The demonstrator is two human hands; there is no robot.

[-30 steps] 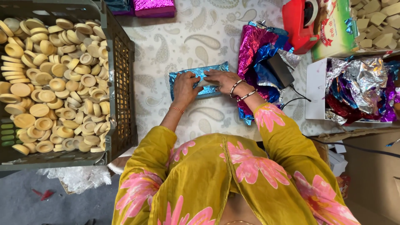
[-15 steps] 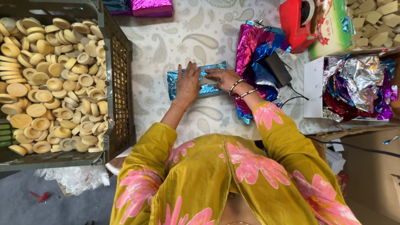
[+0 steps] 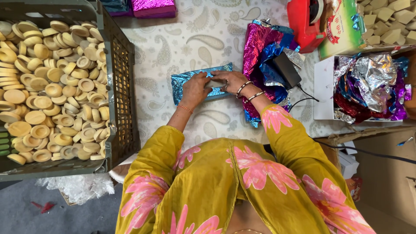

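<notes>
A blue foil sheet (image 3: 184,80) lies flat on the paisley table cloth (image 3: 186,39). On it sits a pale round soap cake (image 3: 215,82), mostly covered by my fingers. My left hand (image 3: 196,89) presses on the foil and touches the cake's left side. My right hand (image 3: 232,80), with bangles at the wrist, grips the cake from the right. Both arms wear yellow sleeves with pink flowers.
A dark crate (image 3: 123,108) heaped with pale round cakes (image 3: 52,86) stands at the left. Crumpled pink and blue foils (image 3: 262,47) with a black device (image 3: 287,70) lie right of my hands. A white box of foil scraps (image 3: 372,84), a red tape dispenser (image 3: 305,19) and pale blocks (image 3: 385,17) are at right.
Both hands have drawn closer together over the middle of the blue foil, and now close around the pale cake there.
</notes>
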